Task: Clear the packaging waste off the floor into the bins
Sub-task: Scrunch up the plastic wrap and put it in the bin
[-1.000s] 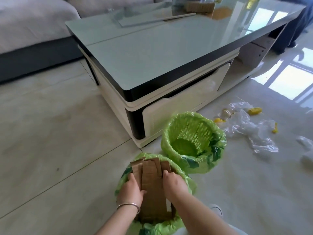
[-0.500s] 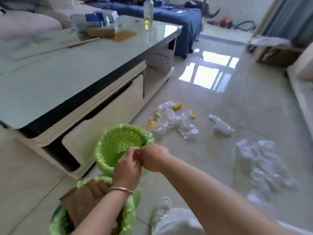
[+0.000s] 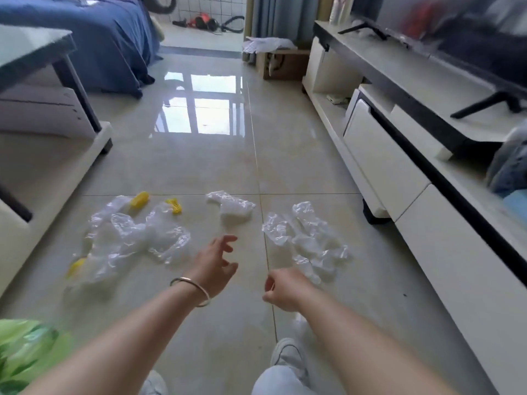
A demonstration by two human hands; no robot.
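Clear plastic wrapping lies on the tiled floor in three heaps: a large left heap (image 3: 134, 240) with small yellow pieces (image 3: 139, 199) around it, a small crumpled middle piece (image 3: 232, 208), and a right heap (image 3: 306, 240). My left hand (image 3: 215, 262), with a bangle on the wrist, reaches out empty with spread fingers between the left and middle heaps. My right hand (image 3: 285, 289) hovers just short of the right heap, fingers loosely curled and holding nothing. A green-lined bin (image 3: 25, 354) shows blurred at the bottom left corner.
A coffee table (image 3: 42, 115) stands on the left and a long white TV cabinet (image 3: 399, 155) runs along the right. My shoe (image 3: 288, 354) and knee are at the bottom. A blue-covered sofa (image 3: 108, 38) and a cardboard box (image 3: 285, 64) sit farther back.
My hands left the cardboard in the near bin and moved out over the floor. The view swung right from the bins to the plastic heaps.
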